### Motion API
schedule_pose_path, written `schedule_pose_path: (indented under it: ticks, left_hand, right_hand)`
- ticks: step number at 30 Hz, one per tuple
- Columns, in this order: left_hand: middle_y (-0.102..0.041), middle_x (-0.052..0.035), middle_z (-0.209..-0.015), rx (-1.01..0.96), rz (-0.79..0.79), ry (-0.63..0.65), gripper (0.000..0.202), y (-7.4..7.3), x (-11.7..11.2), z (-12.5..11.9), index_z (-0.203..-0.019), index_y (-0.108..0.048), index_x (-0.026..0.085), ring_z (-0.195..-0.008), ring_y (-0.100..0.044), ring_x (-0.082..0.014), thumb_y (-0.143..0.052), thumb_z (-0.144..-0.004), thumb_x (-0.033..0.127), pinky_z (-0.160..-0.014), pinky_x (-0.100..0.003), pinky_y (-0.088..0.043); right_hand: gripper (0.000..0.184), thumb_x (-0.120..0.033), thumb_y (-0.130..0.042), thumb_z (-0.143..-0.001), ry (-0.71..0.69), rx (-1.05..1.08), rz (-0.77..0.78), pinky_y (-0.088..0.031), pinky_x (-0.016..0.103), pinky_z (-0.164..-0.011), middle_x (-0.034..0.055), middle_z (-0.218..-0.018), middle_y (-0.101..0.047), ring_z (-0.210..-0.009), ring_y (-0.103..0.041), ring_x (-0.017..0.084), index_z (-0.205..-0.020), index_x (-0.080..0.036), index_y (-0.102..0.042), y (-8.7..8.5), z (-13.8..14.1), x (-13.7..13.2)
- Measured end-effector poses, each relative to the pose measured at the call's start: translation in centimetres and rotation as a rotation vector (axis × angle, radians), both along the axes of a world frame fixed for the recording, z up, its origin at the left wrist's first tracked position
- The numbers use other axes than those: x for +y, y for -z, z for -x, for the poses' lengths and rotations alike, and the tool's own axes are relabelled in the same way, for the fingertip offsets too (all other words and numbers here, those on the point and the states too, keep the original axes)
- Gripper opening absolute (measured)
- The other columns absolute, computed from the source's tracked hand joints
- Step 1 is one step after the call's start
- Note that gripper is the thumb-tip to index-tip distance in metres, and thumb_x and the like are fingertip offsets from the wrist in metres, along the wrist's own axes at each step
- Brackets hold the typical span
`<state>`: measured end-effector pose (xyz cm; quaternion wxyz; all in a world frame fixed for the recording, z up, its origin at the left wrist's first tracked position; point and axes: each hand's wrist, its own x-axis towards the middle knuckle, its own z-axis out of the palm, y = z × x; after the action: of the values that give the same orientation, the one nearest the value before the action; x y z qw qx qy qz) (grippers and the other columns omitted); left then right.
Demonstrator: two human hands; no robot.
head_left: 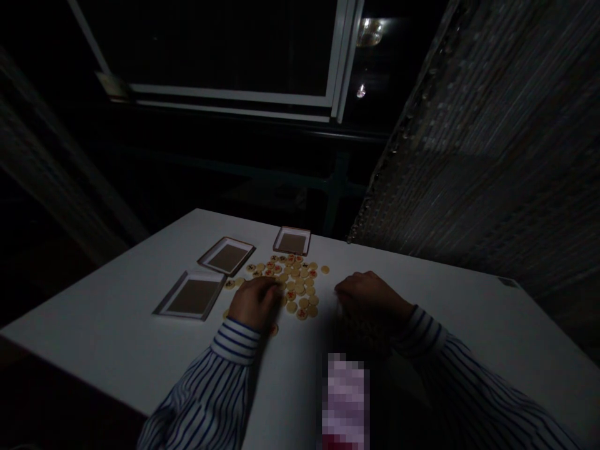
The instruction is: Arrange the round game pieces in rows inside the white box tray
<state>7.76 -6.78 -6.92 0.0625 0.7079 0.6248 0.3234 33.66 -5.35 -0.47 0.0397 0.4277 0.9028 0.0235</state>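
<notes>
On the white table lies a spread of round wooden Chinese chess pieces [300, 289], some with red or black characters, others showing plain faces. My left hand [253, 302] is at the near left side of the pieces, its thumb and bent fingers slightly apart beside them. One piece with a red character [274, 329] lies just below that hand. My right hand [370, 297] is to the right of the pieces, apart from them, with its fingers curled closed. Whatever those fingers may hold is hidden in shadow. Both wrists have striped cuffs.
Three shallow box parts lie on the white table [422, 269]: one near left [190, 296], another behind it [227, 255], and a third at the far edge [292, 241]. A string curtain [469, 144] hangs at the right. Beyond the table is a dark window [234, 95].
</notes>
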Motion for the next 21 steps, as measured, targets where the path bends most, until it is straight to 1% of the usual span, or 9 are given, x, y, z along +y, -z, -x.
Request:
schedule_pose_path:
  ticks: [3,6,10,14,18,21]
  left_hand:
    - [-0.065,-0.0069,-0.097,-0.031,0.03,0.028,0.029,0.2,1.1,-0.8,-0.095,-0.062,0.016,-0.092,-0.057,-0.0207,-0.044,-0.077,0.03,-0.084,-0.035,-0.043]
    - [-0.065,-0.0063,-0.097,-0.035,0.013,0.059,0.028,0.8,1.8,-1.5,-0.094,-0.062,0.017,-0.093,-0.056,-0.02,-0.043,-0.078,0.028,-0.085,-0.035,-0.043]
    - [-0.065,-0.0061,-0.096,-0.033,-0.021,0.078,0.027,1.9,1.9,-1.9,-0.094,-0.062,0.017,-0.092,-0.057,-0.0198,-0.043,-0.078,0.027,-0.085,-0.035,-0.043]
    - [-0.066,-0.0052,-0.093,-0.02,-0.042,0.107,0.025,2.8,1.7,-2.1,-0.093,-0.062,0.017,-0.088,-0.058,-0.0192,-0.044,-0.077,0.023,-0.081,-0.035,-0.045]
    - [-0.066,-0.005,-0.092,-0.019,-0.06,0.135,0.024,3.1,1.5,-2.5,-0.094,-0.061,0.017,-0.086,-0.059,-0.0192,-0.044,-0.077,0.021,-0.08,-0.036,-0.046]
    - [-0.066,-0.0056,-0.092,-0.013,-0.055,0.128,0.024,3.1,1.6,-2.5,-0.095,-0.061,0.017,-0.086,-0.058,-0.0199,-0.045,-0.077,0.02,-0.079,-0.037,-0.046]
  right_hand:
    - [0.025,-0.027,-0.041,-0.082,-0.011,-0.002,0.006,-0.036,0.031,-0.075,0.0068,-0.095,-0.063,-0.089,-0.055,0.019,-0.098,-0.021,-0.058,-0.1,1.3,0.3]
    - [0.023,-0.028,-0.043,-0.08,-0.031,0.007,0.011,-0.035,0.031,-0.075,0.0062,-0.095,-0.063,-0.091,-0.054,0.019,-0.098,-0.021,-0.057,0.3,2.7,0.8]
    - [0.022,-0.028,-0.044,-0.079,-0.04,0.02,0.025,-0.035,0.032,-0.076,0.0069,-0.094,-0.062,-0.093,-0.052,0.02,-0.095,-0.02,-0.057,1.5,4.6,1.8]
    - [0.019,-0.03,-0.047,-0.077,-0.057,0.053,0.018,-0.034,0.032,-0.076,0.0063,-0.095,-0.061,-0.093,-0.051,0.021,-0.09,-0.02,-0.057,3.1,6.2,2.9]
    - [0.02,-0.031,-0.048,-0.077,-0.08,0.078,0.02,-0.032,0.033,-0.079,0.0058,-0.097,-0.06,-0.095,-0.05,0.02,-0.091,-0.019,-0.056,4.3,7.1,3.6]
    - [0.021,-0.031,-0.049,-0.077,-0.086,0.087,0.026,-0.031,0.033,-0.078,0.0061,-0.098,-0.059,-0.095,-0.049,0.02,-0.092,-0.019,-0.056,4.7,7.4,3.8]
